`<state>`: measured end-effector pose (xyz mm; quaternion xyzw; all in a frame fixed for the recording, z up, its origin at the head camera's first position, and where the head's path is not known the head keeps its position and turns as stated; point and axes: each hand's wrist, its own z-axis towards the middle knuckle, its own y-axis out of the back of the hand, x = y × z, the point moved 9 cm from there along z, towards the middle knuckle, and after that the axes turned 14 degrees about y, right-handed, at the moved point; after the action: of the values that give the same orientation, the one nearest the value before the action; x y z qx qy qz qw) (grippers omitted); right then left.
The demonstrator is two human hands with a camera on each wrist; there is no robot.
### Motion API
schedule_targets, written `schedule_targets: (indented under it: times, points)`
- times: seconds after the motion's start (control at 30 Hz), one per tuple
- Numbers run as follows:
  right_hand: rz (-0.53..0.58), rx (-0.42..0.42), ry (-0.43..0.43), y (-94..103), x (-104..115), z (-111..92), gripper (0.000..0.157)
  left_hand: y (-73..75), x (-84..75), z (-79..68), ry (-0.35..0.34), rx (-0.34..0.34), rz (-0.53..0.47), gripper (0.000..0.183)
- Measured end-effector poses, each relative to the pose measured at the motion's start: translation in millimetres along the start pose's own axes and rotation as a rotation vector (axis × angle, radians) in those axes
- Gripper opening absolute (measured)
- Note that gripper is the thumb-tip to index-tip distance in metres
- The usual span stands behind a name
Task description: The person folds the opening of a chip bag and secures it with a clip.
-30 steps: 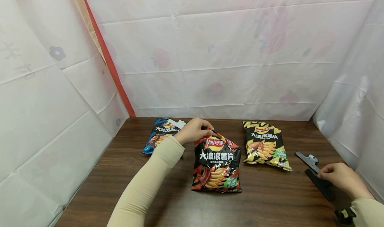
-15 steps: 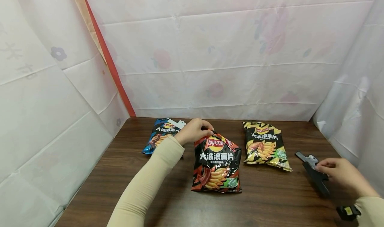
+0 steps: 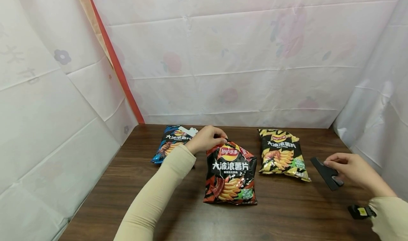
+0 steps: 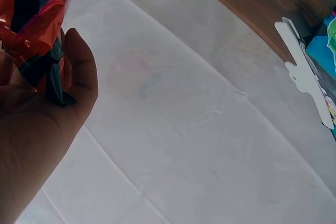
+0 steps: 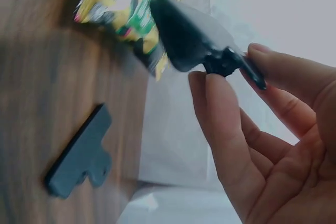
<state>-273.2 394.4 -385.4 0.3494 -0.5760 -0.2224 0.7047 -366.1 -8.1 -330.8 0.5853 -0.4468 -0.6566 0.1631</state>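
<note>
My left hand [image 3: 206, 138] grips the top corner of a red and black chip bag [image 3: 230, 177], which stands upright with its printed front facing me. In the left wrist view, the thumb and fingers bunch the red foil [image 4: 37, 30]. At the right, my right hand [image 3: 352, 167] pinches a black bag clip [image 3: 324, 173] by its handles, raised off the table. The right wrist view shows this clip [image 5: 191, 38] between thumb and fingers, its jaws spread apart. Below it, a grey bag clip [image 5: 81, 156] lies on the wood.
A blue chip bag [image 3: 165, 147] with a white clip [image 3: 188, 130] on its top lies behind my left forearm. Right of the red bag lies a yellow and black chip bag [image 3: 282, 154]. White curtains [image 3: 229, 92] border the brown table [image 3: 280, 212] at the back and sides.
My right hand has picked up the black clip from beside the grey one and moved it up and left over the table. The left hand and red bag have stayed put.
</note>
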Motion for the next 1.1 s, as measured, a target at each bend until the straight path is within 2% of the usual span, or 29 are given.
schedule_targets:
  times: [0.27, 0.5, 0.7, 0.93, 1.1]
  points:
    - [0.073, -0.048, 0.056, -1.1, 28, 21, 0.040, -1.2, -0.4, -0.7, -0.005, 0.012, -0.010, 0.016]
    - [0.080, -0.085, 0.095, 0.1, 50, 34, 0.044, -1.9, -1.1, -0.9, -0.020, 0.006, -0.006, 0.017]
    - [0.176, -0.097, 0.094, -5.5, 62, 45, 0.049, -1.3, -1.5, -0.2, -0.025, 0.004, -0.002, 0.017]
    - [0.166, -0.104, 0.172, -9.9, 82, 59, 0.044, -1.2, -0.2, -0.9, -0.011, 0.007, 0.000, 0.015]
    - [0.175, -0.093, 0.189, -14.0, 95, 68, 0.047, -1.4, -0.2, -0.5, -0.011, 0.006, -0.001, 0.015]
